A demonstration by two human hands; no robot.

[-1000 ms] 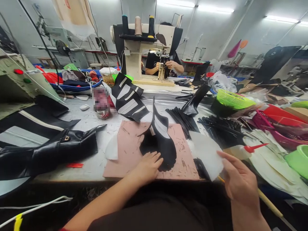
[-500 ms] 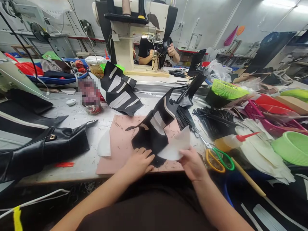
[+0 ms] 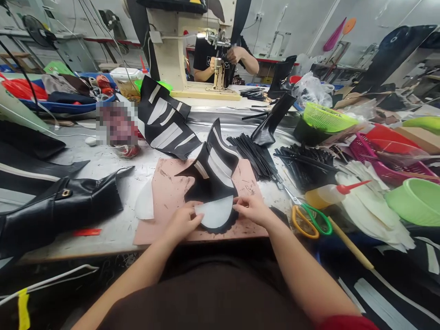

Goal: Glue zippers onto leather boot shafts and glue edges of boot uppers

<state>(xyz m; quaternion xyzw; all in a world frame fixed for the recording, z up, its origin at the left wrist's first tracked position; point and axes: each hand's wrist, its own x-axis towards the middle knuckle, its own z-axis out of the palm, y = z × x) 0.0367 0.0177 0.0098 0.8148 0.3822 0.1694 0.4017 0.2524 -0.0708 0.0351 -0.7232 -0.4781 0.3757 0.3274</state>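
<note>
A white half-round stiffener piece [image 3: 216, 211] lies over the rounded near end of a black boot upper piece [image 3: 195, 189], leaving a rim of black around its curve. My left hand [image 3: 185, 220] pinches the left corner of the stiffener between thumb and fingers. At the opposite corner, my right hand [image 3: 251, 210] has its fingertips closed on the edge. Pale reinforcing strips run across the far part of the upper, which rests on a pink board [image 3: 167, 183]. Another white half-round piece [image 3: 145, 204] overlaps the board's left edge.
Scissors [image 3: 311, 220], a glue bottle [image 3: 323, 197] and stacked white pieces [image 3: 364, 201] are on the right. A buckled black boot upper [image 3: 62, 211] lies left. Beyond the bench, a co-worker's hands [image 3: 237, 55] are at a sewing machine [image 3: 168, 50].
The white piece has moved from my right hand's raised hold down onto the upper. My left hand has shifted from the upper to the piece's left corner. The upper has turned slightly.
</note>
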